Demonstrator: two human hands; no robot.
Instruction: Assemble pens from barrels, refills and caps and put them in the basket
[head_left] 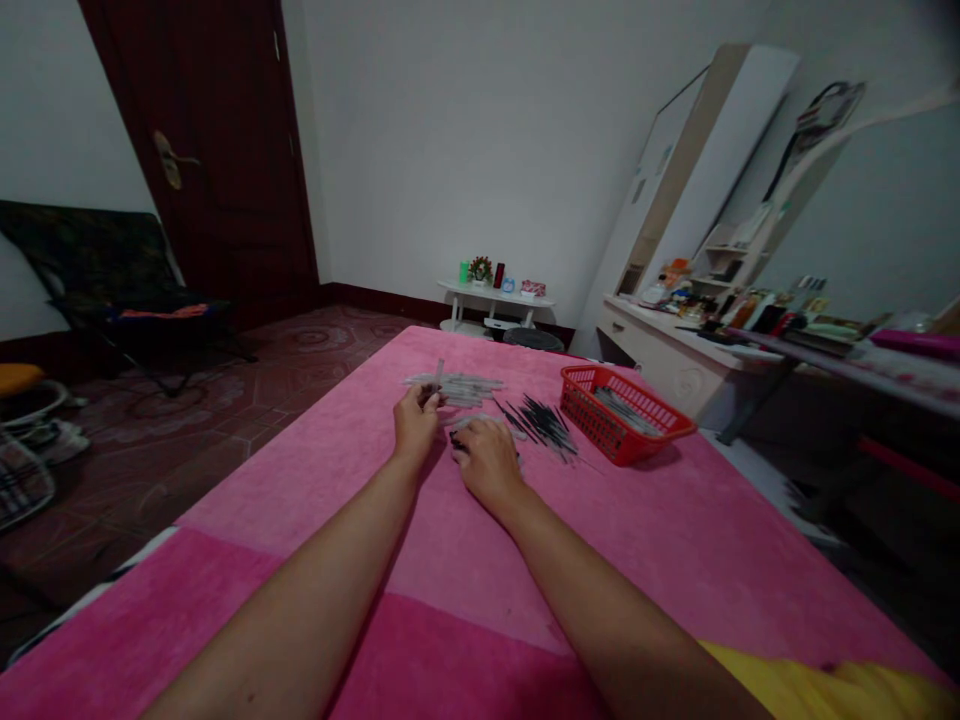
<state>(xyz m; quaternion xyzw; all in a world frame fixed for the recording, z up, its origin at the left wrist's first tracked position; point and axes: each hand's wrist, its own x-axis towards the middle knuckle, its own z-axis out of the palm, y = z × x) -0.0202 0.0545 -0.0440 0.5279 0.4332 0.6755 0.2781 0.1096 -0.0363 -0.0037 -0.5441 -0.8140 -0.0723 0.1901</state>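
Both my arms reach out over a pink cloth (pixel 450 560). My left hand (pixel 415 420) is closed in a pinch on a thin clear stick that points upward, right beside a pile of clear sticks (pixel 457 387). My right hand (pixel 486 458) lies curled on the cloth, fingers closed over a small dark thing I cannot make out. A heap of thin black sticks (pixel 541 424) lies just right of my right hand. A red mesh basket (pixel 592 412) with several pale sticks inside stands further right.
A dark wooden door (pixel 217 150) and a folding chair (pixel 112 290) stand at the left. A small white table (pixel 495 298) sits by the far wall. A cluttered dresser (pixel 675 350) with a mirror is on the right.
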